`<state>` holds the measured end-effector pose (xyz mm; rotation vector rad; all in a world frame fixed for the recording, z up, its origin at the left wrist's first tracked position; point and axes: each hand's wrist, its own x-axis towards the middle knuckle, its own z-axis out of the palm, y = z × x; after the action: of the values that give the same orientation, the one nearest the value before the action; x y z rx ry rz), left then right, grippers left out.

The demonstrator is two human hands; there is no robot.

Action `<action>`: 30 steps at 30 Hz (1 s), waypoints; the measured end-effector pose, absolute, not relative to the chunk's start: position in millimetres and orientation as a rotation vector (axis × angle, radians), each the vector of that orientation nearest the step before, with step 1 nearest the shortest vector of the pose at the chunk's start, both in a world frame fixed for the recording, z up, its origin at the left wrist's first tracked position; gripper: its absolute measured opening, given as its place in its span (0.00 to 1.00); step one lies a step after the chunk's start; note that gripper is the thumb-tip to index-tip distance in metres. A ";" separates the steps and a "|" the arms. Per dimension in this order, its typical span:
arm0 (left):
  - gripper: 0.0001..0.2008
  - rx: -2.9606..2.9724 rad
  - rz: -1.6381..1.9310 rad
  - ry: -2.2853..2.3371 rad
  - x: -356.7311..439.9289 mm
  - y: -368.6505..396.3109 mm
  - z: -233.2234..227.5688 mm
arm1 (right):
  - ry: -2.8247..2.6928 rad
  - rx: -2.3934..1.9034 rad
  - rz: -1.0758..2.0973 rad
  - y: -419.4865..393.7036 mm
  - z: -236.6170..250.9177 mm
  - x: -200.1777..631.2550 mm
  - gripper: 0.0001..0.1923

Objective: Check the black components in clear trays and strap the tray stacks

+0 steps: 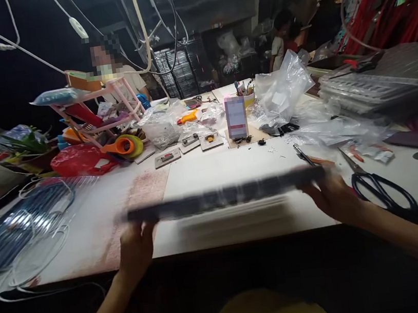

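Note:
A long, dark, flat tray-like panel (226, 195) spans the space in front of me, seen nearly edge-on and blurred by motion. My left hand (136, 247) grips its left end from below, and my right hand (335, 198) holds the right end. The panel hangs above the white worktop (203, 170), apart from it, with a shadow underneath. Just beyond my right hand lies a pen-like tool (302, 154). To the right of that hand rest scissors with dark handles (383, 191).
A phone (236, 117) stands upright at the back, beside small square plates (167, 157) and plastic bags (281, 92). Clear trays (370, 87) are stacked at right. Blue ribbed sheets (20, 224) and white cable (14, 279) lie left, below a pink rack (123, 98). Other people are farther back.

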<state>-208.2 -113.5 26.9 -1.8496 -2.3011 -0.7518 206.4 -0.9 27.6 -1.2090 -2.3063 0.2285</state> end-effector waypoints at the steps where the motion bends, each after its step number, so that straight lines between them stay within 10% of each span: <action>1: 0.26 -1.763 -0.751 -2.355 -207.0 -99.9 36.9 | -2.241 -1.337 0.245 5.6 34.4 195.6 0.25; 13: 0.26 -1.659 -0.140 -2.728 -181.5 -24.3 0.2 | -2.305 -2.031 0.242 38.3 -1.0 146.4 0.25; 19: 0.24 -1.898 0.038 -2.550 -175.4 -22.1 7.9 | -2.676 -1.231 -0.391 38.1 -8.7 137.3 0.23; 30: 0.30 -2.390 -0.205 -2.148 -155.1 -9.5 -6.4 | -2.793 -0.946 0.055 60.5 -18.2 107.7 0.30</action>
<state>-155.1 -9.5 -6.4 -2.3897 -2.1479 -0.2051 107.7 60.5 -18.2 -0.9463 -2.7934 0.0547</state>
